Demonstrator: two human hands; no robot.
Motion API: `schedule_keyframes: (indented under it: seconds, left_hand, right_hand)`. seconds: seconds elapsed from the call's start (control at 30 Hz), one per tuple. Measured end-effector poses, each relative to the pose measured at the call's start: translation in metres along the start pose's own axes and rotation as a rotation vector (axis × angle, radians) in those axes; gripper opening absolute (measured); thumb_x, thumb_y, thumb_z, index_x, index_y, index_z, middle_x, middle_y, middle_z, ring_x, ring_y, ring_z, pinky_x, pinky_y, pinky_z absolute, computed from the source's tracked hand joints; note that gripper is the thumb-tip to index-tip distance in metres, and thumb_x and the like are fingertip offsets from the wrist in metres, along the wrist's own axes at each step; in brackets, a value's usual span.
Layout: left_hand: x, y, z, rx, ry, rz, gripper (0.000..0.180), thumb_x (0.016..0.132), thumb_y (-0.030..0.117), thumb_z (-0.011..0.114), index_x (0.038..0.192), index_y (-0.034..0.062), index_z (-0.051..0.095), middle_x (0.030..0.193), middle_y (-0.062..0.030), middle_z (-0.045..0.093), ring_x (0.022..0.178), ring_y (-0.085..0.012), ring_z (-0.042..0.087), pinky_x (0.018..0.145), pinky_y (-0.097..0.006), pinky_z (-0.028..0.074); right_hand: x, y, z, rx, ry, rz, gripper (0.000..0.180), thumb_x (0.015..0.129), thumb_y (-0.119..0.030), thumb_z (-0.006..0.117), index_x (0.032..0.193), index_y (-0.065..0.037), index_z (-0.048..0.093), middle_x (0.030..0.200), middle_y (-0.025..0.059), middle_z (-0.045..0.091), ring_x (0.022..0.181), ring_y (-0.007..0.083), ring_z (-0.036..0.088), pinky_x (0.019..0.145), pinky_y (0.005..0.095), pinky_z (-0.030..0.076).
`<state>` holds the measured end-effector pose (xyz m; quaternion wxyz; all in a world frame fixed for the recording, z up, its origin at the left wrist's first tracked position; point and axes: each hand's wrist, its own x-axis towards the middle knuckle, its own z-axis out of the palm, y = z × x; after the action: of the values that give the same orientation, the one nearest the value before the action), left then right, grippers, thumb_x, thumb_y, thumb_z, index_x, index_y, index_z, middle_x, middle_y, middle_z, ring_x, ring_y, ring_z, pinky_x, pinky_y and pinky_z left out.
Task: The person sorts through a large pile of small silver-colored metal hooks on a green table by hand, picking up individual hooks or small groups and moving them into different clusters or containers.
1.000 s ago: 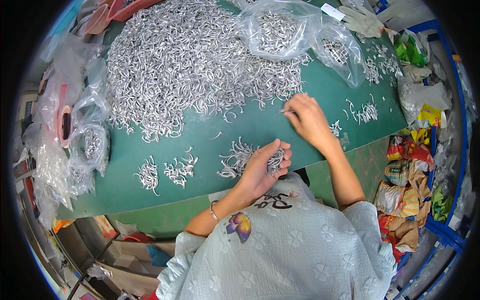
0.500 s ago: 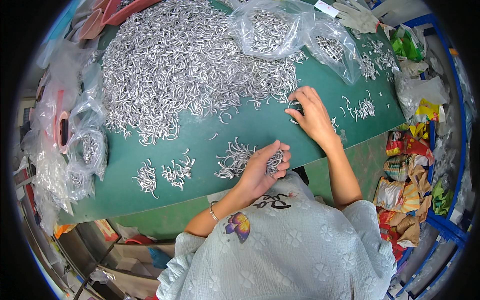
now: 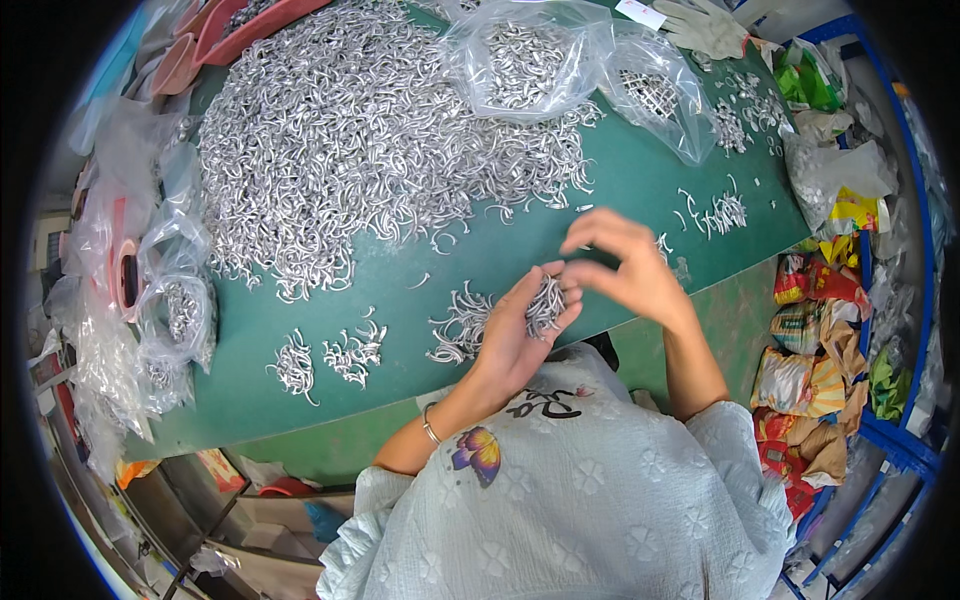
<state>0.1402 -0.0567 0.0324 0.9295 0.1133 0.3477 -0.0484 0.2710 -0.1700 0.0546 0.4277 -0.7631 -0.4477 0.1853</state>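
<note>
My left hand (image 3: 512, 332) is cupped around a handful of small curved silver metal pieces (image 3: 545, 308), near the front edge of the green table. A loose cluster of the same pieces (image 3: 462, 326) lies just left of that hand. My right hand (image 3: 628, 268) hovers to the right of the left one, thumb and fingers curved and apart; I see nothing between them. One small metal piece (image 3: 584, 208) lies on the table just beyond its fingers. A large heap of the curved pieces (image 3: 370, 140) covers the far part of the table.
Two small piles (image 3: 294, 365) (image 3: 352, 352) lie at the near left. Clear plastic bags (image 3: 525, 65) of pieces, a glove (image 3: 702, 28) and a red tray (image 3: 222, 40) stand along the far side. More pieces (image 3: 722, 212) lie right. Bags fill a blue rack (image 3: 905, 450).
My right hand has come back from the heap's near right edge toward my left hand. My left hand has turned and opened slightly, showing more of the pieces in it.
</note>
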Motion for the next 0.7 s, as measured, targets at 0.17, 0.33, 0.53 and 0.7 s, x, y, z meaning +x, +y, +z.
schedule_keyframes:
  seconds: [0.17,0.33,0.53,0.7]
  left_hand:
    - [0.004,-0.002,-0.013,-0.003,-0.184,-0.078,0.024,0.094,0.023,0.049,0.106,0.0020,0.053,0.089,-0.0066,0.053,0.072,-0.0122,0.049,0.061,-0.024,0.044]
    - [0.002,0.000,-0.012,-0.024,-0.144,-0.071,0.024,0.094,0.023,0.051,0.106,0.0021,0.052,0.088,-0.0064,0.053,0.071,-0.0121,0.049,0.060,-0.024,0.044]
    - [0.006,-0.003,-0.012,-0.026,-0.116,-0.047,0.026,0.094,0.023,0.050,0.108,0.0014,0.052,0.096,-0.0081,0.056,0.080,-0.0149,0.055,0.070,-0.027,0.049]
    - [0.002,0.000,0.002,-0.037,0.015,0.064,0.025,0.094,0.022,0.049,0.107,0.0018,0.054,0.100,-0.0089,0.057,0.092,-0.0188,0.057,0.086,-0.032,0.049]
  right_hand:
    - [0.021,0.038,0.021,-0.494,0.292,0.073,0.017,0.071,-0.013,0.071,0.078,-0.004,0.058,0.082,0.0090,0.055,0.080,0.0267,0.050,0.074,0.0378,0.038]
    - [0.018,0.034,0.014,-0.561,0.244,0.114,0.009,0.074,-0.008,0.066,0.074,-0.004,0.058,0.077,0.0076,0.054,0.080,0.0257,0.050,0.072,0.0369,0.035]
    - [0.003,0.020,-0.001,-0.246,0.211,0.178,0.008,0.076,-0.009,0.065,0.077,-0.004,0.058,0.078,0.0051,0.058,0.079,0.0236,0.052,0.074,0.0348,0.036]
    - [-0.008,0.003,0.001,0.060,-0.016,0.055,0.008,0.077,-0.010,0.065,0.079,-0.004,0.060,0.077,0.0056,0.058,0.078,0.0214,0.053,0.077,0.0349,0.039]
